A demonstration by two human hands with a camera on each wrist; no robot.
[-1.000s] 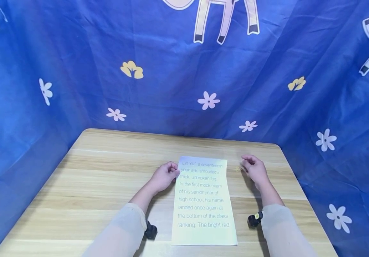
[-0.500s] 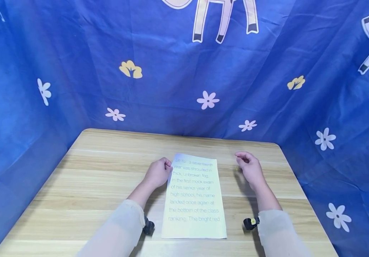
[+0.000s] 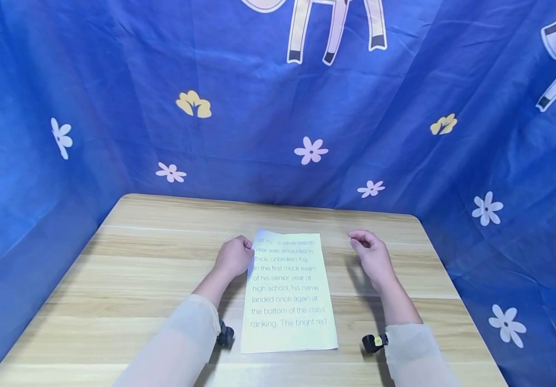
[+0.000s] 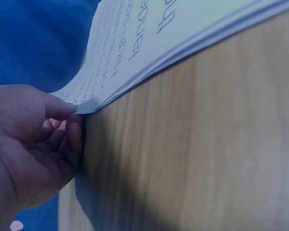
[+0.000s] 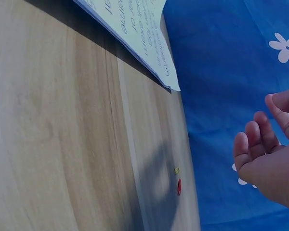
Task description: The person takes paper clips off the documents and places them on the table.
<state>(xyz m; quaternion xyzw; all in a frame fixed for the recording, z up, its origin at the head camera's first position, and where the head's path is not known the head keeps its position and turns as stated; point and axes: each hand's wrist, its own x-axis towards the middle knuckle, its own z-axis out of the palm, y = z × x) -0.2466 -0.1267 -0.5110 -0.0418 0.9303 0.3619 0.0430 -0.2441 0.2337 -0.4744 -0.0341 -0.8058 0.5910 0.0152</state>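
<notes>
My left hand pinches the far left corner of a thin stack of printed paper, thumb on top and curled fingers beneath. The left wrist view shows that corner bent up off the table, with several sheet edges along the stack's side. My right hand is held over the table to the right of the paper. Its thumb and forefinger tips meet in the right wrist view, the other fingers loosely bent; I cannot tell whether something small is between the tips. Below it lie a small yellow piece and a small red piece.
A wood-grain table carries everything. Blue cloth with flowers and animal legs hangs behind it and on both sides. Black wrist cameras sit below both hands near the sleeves.
The paper has shifted left and a little away from me, with my left hand at its corner. That far left corner has risen. My right hand has moved slightly left.
</notes>
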